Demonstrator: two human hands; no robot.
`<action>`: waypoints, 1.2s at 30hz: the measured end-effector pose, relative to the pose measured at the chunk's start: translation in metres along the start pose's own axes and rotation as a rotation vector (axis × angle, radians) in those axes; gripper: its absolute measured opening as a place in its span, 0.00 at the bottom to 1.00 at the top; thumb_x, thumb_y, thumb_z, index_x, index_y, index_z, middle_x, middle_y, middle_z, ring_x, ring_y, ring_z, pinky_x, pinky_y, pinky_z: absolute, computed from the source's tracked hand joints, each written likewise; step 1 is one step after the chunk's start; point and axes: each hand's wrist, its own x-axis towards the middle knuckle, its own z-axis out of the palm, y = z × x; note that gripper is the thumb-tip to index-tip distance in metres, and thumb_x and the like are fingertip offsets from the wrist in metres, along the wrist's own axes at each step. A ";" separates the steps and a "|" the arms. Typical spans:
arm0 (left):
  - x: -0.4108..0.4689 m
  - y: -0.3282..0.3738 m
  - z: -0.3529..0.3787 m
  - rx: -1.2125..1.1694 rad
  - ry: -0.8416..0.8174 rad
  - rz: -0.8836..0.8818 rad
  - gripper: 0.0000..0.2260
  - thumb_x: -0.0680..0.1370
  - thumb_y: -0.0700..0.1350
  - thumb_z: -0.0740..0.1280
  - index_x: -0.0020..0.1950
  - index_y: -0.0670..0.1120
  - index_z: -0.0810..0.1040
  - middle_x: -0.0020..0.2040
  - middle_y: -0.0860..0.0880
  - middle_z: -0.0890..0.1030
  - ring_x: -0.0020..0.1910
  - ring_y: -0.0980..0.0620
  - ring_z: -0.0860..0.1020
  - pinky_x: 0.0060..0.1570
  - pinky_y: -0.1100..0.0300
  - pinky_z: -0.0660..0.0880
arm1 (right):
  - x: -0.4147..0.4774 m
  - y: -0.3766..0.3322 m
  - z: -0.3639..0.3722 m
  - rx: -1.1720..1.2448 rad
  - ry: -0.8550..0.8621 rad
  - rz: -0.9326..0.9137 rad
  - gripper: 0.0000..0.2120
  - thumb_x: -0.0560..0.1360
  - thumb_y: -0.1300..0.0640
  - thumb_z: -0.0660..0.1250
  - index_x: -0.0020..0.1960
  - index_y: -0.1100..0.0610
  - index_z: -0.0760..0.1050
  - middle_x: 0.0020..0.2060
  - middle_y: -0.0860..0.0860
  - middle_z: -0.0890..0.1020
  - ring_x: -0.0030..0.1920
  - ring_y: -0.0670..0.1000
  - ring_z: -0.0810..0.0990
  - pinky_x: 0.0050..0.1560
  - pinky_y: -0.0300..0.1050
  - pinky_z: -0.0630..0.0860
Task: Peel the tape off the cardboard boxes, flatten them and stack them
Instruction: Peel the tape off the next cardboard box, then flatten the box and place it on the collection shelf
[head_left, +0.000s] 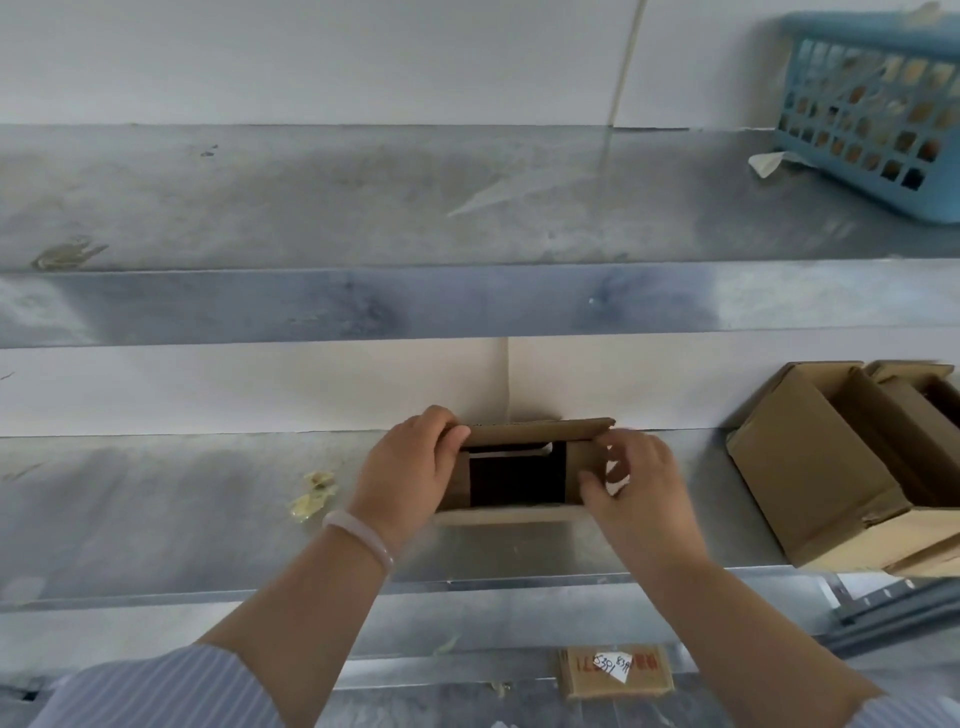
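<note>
A small brown cardboard box (540, 434) lies on its side on the middle metal shelf (156, 509), its open end and dark inside facing me. My left hand (405, 478) grips the box's left side, fingers curled over the top left corner. My right hand (636, 493) is at the box's right side flap, thumb and fingers curled round the flap's edge. A white scrap shows between its fingers; whether that is tape I cannot tell. Larger open cardboard boxes (831, 467) sit at the right end of the same shelf.
A blue plastic basket (872, 109) with scraps inside stands on the upper shelf (363, 208) at the right, a tape scrap (766, 162) beside it. Crumpled yellowish tape bits (311, 493) lie left of my hands. A flat labelled cardboard piece (615, 670) lies on the shelf below.
</note>
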 end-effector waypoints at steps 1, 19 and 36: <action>-0.001 0.002 0.003 -0.033 0.016 -0.032 0.15 0.79 0.59 0.51 0.50 0.52 0.72 0.39 0.57 0.76 0.37 0.59 0.75 0.37 0.67 0.72 | 0.001 0.002 0.000 -0.040 0.007 0.048 0.23 0.70 0.47 0.72 0.60 0.41 0.65 0.57 0.44 0.70 0.52 0.42 0.73 0.51 0.39 0.74; -0.053 0.026 0.029 -0.409 -0.001 -0.191 0.46 0.73 0.34 0.69 0.74 0.67 0.43 0.60 0.58 0.70 0.62 0.61 0.72 0.56 0.70 0.74 | -0.006 0.054 -0.024 0.079 -0.275 0.030 0.25 0.74 0.63 0.65 0.58 0.33 0.70 0.53 0.41 0.78 0.51 0.46 0.78 0.48 0.45 0.80; -0.082 0.023 0.090 0.325 -0.531 0.065 0.26 0.80 0.60 0.52 0.76 0.51 0.61 0.73 0.53 0.62 0.71 0.52 0.62 0.73 0.55 0.58 | -0.015 0.107 -0.019 -0.483 -0.501 -0.062 0.19 0.76 0.49 0.64 0.66 0.46 0.68 0.66 0.44 0.72 0.64 0.46 0.70 0.66 0.46 0.69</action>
